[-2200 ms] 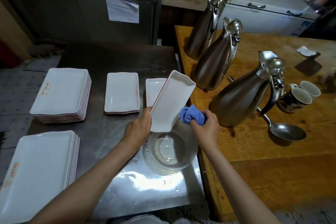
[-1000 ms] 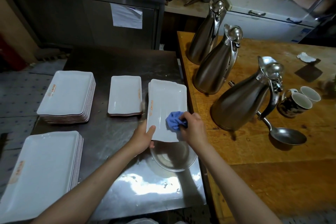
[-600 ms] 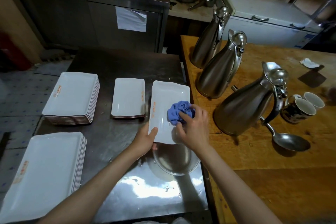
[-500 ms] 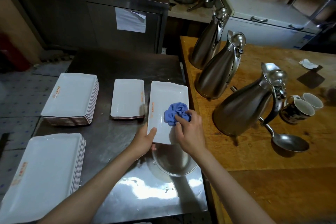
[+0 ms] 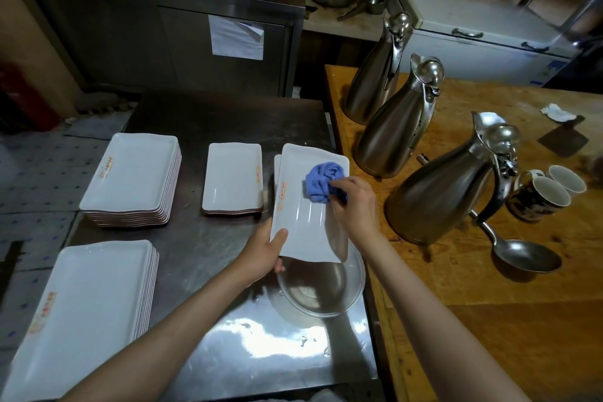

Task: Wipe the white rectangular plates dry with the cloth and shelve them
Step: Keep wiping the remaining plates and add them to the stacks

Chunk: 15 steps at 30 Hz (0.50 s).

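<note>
Now plate [image 5: 303, 215] — left hand [image 5: 264, 251] grips, cloth [image 5: 321, 184] atop

A steel table [image 5: 202, 238] carries four lots of white plates: a small stack [image 5: 233, 178] just left of the gripped plate, a taller stack [image 5: 130, 179] farther left, a large stack [image 5: 81, 313] left and nearer, and one plate edge [image 5: 276, 170] under the gripped one. A glass bowl [image 5: 321, 290] sits directly below the grip. Right of it, a wooden table [image 5: 489, 320] bears three steel jugs [image 5: 437, 196], two mugs [image 5: 541, 196] and a ladle [image 5: 522, 254].
</note>
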Available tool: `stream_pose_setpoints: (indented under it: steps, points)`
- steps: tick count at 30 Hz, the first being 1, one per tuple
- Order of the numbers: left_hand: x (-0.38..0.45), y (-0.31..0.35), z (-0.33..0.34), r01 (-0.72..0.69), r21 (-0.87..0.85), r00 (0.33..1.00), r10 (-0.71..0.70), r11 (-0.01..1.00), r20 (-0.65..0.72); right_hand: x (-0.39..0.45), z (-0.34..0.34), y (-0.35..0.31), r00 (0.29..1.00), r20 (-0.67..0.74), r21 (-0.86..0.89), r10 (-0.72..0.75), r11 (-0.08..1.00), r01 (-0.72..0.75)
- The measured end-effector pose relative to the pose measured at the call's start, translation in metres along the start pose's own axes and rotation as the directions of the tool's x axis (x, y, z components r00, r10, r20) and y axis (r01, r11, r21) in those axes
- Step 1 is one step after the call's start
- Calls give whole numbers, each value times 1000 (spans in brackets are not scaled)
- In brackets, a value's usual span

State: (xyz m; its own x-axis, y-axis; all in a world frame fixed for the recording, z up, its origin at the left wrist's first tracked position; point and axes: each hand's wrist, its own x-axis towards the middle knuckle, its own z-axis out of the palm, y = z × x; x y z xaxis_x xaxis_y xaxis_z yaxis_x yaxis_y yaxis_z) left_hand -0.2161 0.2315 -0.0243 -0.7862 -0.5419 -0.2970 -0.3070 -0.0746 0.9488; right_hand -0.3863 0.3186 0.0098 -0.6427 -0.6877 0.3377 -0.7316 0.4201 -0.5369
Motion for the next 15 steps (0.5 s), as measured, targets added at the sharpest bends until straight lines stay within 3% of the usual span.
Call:
stream_pose_setpoints:
  steps: [5, 15]
  points:
    - [-2, -1, 0, 5, 11, 1000, -5, 1000, 10, 21, -5, -2, 973, -11, 48, 229, 972, -228]
    - [-6, 9, -11, -17, 58, 993, 10, 998, 121, 30, -7, -5, 975, -9, 13, 223, 975, -223]
